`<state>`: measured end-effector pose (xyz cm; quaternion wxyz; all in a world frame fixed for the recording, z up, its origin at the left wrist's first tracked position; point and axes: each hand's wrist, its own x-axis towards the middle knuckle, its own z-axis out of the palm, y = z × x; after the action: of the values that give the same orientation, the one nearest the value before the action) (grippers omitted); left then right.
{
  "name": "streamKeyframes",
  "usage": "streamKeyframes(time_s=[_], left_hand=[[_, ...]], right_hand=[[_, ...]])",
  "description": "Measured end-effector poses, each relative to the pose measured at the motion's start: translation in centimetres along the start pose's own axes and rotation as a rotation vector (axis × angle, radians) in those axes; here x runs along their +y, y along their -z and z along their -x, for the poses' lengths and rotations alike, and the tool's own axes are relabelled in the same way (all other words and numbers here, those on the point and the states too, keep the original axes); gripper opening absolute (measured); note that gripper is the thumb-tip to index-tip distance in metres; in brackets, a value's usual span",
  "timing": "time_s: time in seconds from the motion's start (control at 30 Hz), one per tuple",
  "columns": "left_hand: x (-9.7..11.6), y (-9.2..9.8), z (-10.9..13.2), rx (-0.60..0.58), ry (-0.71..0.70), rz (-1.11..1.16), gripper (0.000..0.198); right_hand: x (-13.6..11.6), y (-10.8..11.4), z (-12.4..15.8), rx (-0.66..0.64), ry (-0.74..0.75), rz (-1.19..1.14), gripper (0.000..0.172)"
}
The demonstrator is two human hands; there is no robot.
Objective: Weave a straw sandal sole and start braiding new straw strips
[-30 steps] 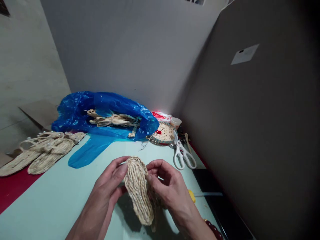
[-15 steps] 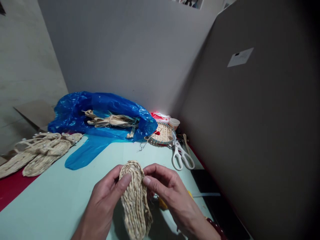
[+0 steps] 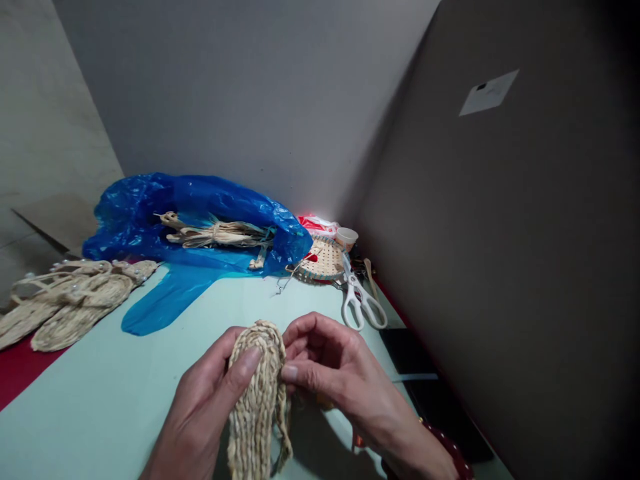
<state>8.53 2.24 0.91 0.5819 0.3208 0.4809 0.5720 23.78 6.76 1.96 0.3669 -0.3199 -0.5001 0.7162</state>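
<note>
A woven straw sandal sole (image 3: 253, 407) stands on edge between my two hands, above the pale green table (image 3: 100, 400). My left hand (image 3: 203, 413) grips its left side, thumb pressed on the weave near the toe. My right hand (image 3: 340, 383) pinches the right edge with thumb and curled fingers. A loose straw strand hangs from the sole's right side. A dark red bead bracelet (image 3: 447, 447) sits on my right wrist.
A blue plastic bag (image 3: 165, 213) holding straw bundles (image 3: 220, 235) lies at the back. A finished pair of straw sandals (image 3: 70, 303) rests far left. White scissors (image 3: 361, 300), a small woven tray (image 3: 325, 260) and a small cup (image 3: 346, 237) sit back right beside a dark upright panel (image 3: 500, 267).
The sole has turned more edge-on and dropped lower in view. Both hands shifted slightly left with it, and my right fingers closed tighter on its edge.
</note>
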Motion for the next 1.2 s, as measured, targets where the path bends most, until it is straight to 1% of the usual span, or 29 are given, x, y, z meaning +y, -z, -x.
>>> streamKeyframes(time_s=[0.1,0.17,0.33,0.47,0.63,0.77,0.83,0.9,1.03,1.1,1.2], left_hand=[[0.0,-0.1,0.3,-0.010,0.005,-0.012,0.031],[0.0,-0.2,0.5,-0.013,0.008,-0.028,0.032],[-0.1,-0.5,0.8,0.012,0.068,0.011,0.039],[-0.2,-0.5,0.6,0.025,0.077,-0.020,0.032],[-0.3,-0.5,0.6,0.027,0.120,-0.028,0.032],[-0.5,-0.6,0.7,-0.006,0.185,-0.038,0.033],[-0.6,-0.6,0.7,0.001,0.164,-0.081,0.034],[-0.6,-0.6,0.6,0.015,0.110,-0.084,0.032],[-0.4,-0.7,0.4,0.005,0.106,0.037,0.027],[-0.3,-0.8,0.3,0.045,0.078,0.045,0.028],[0.0,-0.8,0.2,0.111,0.003,0.027,0.024]], right_hand=[[-0.4,-0.2,0.2,-0.036,-0.022,0.006,0.035],[-0.4,-0.2,0.2,-0.025,-0.025,0.027,0.033],[-0.2,0.0,0.2,0.002,-0.050,0.028,0.037],[-0.3,0.1,0.4,0.008,-0.042,0.091,0.031],[-0.1,-0.1,0.4,0.039,-0.023,0.054,0.029],[0.6,-0.3,0.1,0.036,-0.030,-0.011,0.033],[0.8,-0.4,-0.1,0.034,-0.039,-0.034,0.035],[0.9,-0.4,-0.2,0.039,-0.048,-0.029,0.036],[0.9,-0.7,-0.2,0.091,-0.048,0.002,0.036],[0.9,-0.7,-0.1,0.127,-0.003,0.060,0.031],[0.9,-0.6,0.1,0.163,0.081,0.240,0.020]])
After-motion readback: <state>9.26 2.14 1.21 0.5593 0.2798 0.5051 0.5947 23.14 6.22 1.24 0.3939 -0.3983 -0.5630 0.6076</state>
